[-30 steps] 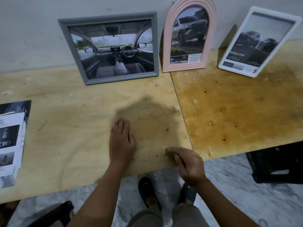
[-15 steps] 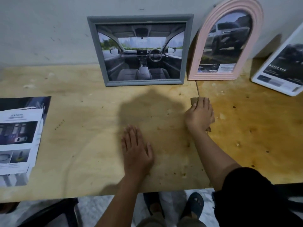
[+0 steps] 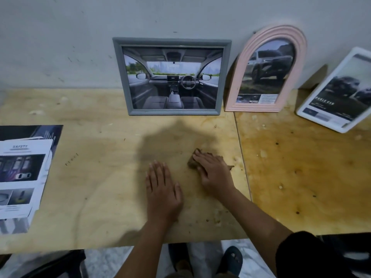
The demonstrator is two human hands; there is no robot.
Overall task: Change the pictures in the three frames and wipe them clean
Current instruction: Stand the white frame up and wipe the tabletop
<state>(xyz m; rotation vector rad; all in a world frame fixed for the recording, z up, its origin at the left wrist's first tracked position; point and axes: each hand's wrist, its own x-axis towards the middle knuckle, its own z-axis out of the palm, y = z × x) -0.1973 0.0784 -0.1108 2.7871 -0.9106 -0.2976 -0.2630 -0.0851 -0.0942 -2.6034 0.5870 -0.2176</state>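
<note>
Your right hand [image 3: 213, 173] is pressed flat on a brown cloth [image 3: 193, 161] at centre frame, fingers together, pinning it to the tabletop [image 3: 96, 177]. It's a press, not a pinch. Your left hand [image 3: 161, 189] lies open just beside it, palm down, fingers slightly spread, holding nothing. The step in hand looks like wiping with the cloth, but the cloth is on bare wood, well apart from the frames. Judgement: lift it off the wood before it touches glass, since the surface is speckled with crumbs and grit that could scratch or smear. Fold to a clean face, brace each frame with the free hand so it doesn't slide off the wall, and wipe in straight passes out to the edges. Count: three frames, all leaning on the wall along the top of the frame. The grey rectangular frame [image 3: 172, 40] is at upper centre and shows a car interior. The pink arched frame [image 3: 232, 85] is to its right and shows an SUV. The white frame [image 3: 309, 109] is at the far right edge, tilted and partly cut off. One cloth. One stack of printed sheets [image 3: 22, 177] sits at the left edge; I can't tell how many sheets. Two hands. All three frames hold car pictures; whether they're the new ones I can't tell.
</note>
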